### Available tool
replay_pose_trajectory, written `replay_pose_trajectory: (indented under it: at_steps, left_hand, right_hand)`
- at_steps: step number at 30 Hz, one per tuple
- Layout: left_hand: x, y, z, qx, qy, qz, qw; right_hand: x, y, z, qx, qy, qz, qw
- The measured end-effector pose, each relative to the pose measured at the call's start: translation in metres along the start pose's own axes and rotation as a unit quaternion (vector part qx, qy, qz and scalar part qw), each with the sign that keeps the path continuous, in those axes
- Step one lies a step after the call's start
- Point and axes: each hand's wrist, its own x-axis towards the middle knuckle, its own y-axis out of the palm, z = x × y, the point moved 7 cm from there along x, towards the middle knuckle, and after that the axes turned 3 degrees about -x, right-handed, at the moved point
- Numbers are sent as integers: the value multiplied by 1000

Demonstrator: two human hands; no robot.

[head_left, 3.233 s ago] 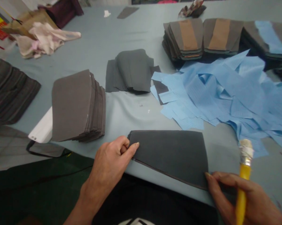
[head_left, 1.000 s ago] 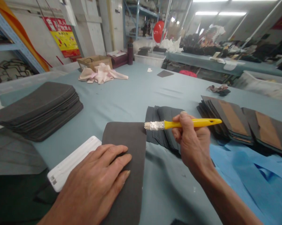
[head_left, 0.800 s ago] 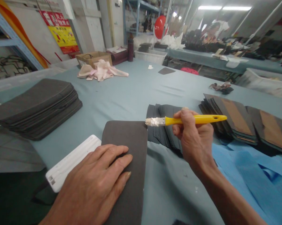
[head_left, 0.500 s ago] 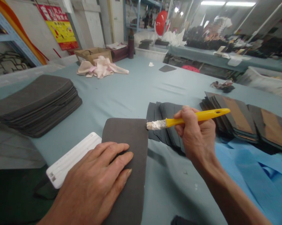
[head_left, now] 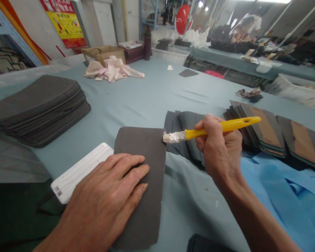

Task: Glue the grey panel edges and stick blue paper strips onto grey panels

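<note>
Under my left hand lies a dark grey flat panel with rounded corners; the fingers rest flat and stretched out on it. My right hand grips a yellow-handled paintbrush, its bristles and ferrule coated in white. The bristle tip touches the panel's right edge near the upper corner. Just behind the brush, a fanned stack of dark grey pieces lies on the table, partly hidden by my right hand. A white flat bar-shaped object sticks out left of the panel, partly covered by my left hand.
A tall pile of dark panels stands at the left on the blue-green table. At the right are stacks with brown strips and blue sheet material. Pinkish cloth and a cardboard box sit farther back. A person is in the background.
The view has tilted slightly, so most things sit a little higher in the picture. The brush stays at the panel's right edge, and my left hand stays flat on the panel.
</note>
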Motion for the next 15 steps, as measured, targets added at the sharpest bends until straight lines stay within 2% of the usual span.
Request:
replay_pose_trajectory:
  at_steps: [4, 7, 15]
  left_hand:
    - [1, 0, -1, 0, -3, 9, 1000]
    - [0, 2, -2, -1, -9, 12, 1000]
    - [-1, 3, -2, 7, -4, 18, 1000]
  right_hand:
    - [3, 2, -2, 18, -16, -5, 1000]
    - [0, 2, -4, 8, -2, 5, 1000]
    - [-1, 0, 5, 26, -20, -7, 999]
